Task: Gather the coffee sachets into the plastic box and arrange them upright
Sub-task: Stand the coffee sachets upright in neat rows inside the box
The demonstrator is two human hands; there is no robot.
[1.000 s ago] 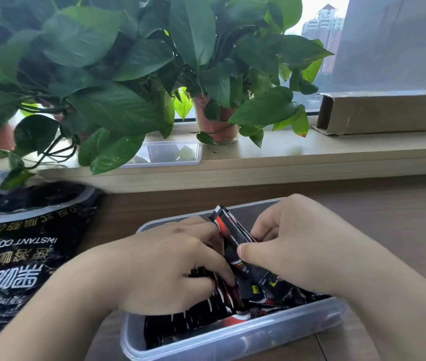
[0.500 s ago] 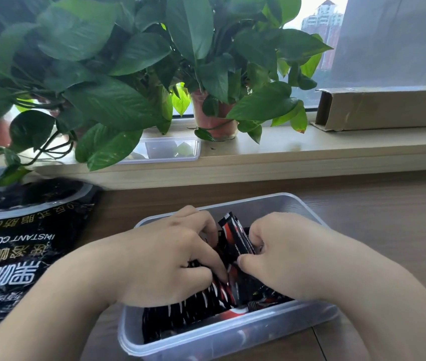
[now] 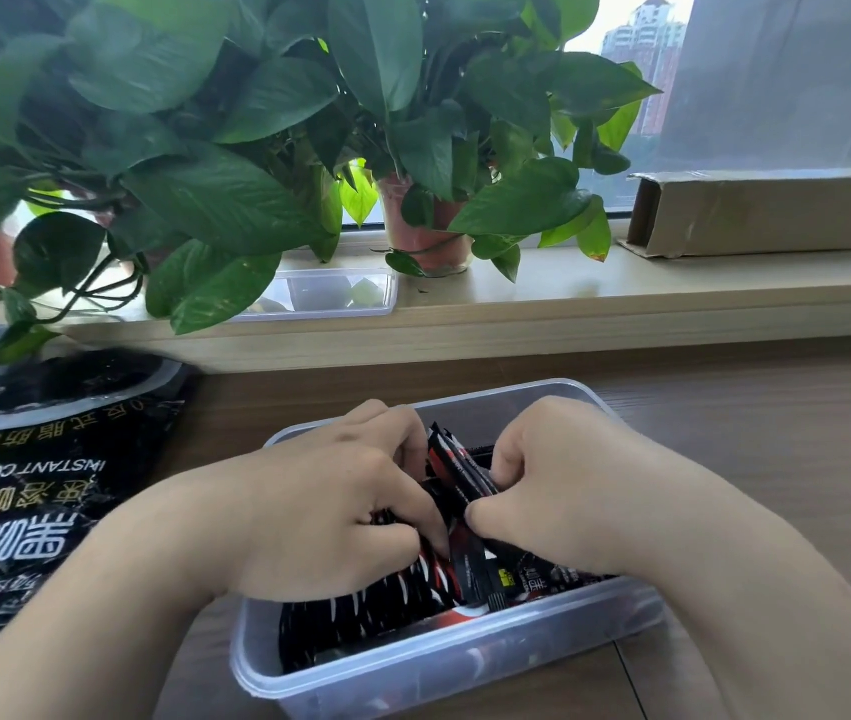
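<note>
Head view: both hands are down inside the plastic box (image 3: 413,662). The left hand (image 3: 329,506) has its fingers curled over the packed coffee sachets (image 3: 361,610) beneath them, gripping the row standing on edge. The right hand (image 3: 568,485) pinches one red-and-black sachet (image 3: 457,475) between thumb and curled fingers. This sachet leans tilted between the two hands' fingertips. A black instant coffee bag (image 3: 38,491) lies left of the left hand.
</note>
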